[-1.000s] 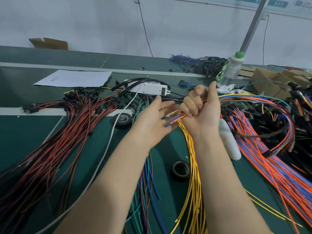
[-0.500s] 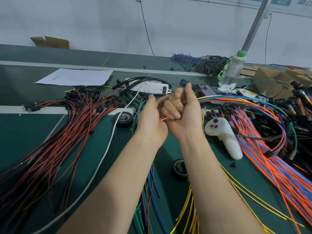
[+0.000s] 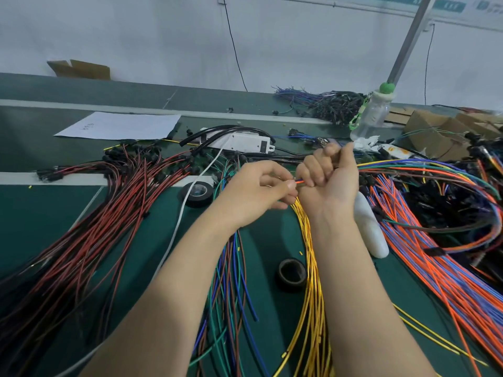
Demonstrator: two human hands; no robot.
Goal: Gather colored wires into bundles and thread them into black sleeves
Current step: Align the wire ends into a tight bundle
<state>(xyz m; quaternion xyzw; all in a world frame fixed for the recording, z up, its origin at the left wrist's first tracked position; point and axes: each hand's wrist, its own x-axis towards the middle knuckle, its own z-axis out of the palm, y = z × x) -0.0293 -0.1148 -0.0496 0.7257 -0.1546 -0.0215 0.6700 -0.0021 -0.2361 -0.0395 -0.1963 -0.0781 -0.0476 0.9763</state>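
Head camera view looks down on a green tabletop (image 3: pixel 40 213) littered with wires. At the centre of the frame the right hand (image 3: pixel 330 180) is closed in a fist round a wire bundle (image 3: pixel 408 165) of mixed colours, thumb up. The bundle leaves the fist to the right and loops across the right side of the frame. Its short ends stick out on the fist's left side, where the left hand (image 3: pixel 258 191) pinches them between thumb and curled fingers. Under the hands lie yellow wires (image 3: pixel 313 268), with a tape roll (image 3: pixel 291 273) just beside them. Red and black wires (image 3: pixel 95 227) fill the left, orange and blue wires (image 3: pixel 435 268) the lower right. Black tubes (image 3: pixel 200 135) curve over a white box (image 3: pixel 239 141) above the hands in the frame. A sheet of paper (image 3: pixel 119 126) lies at upper left.
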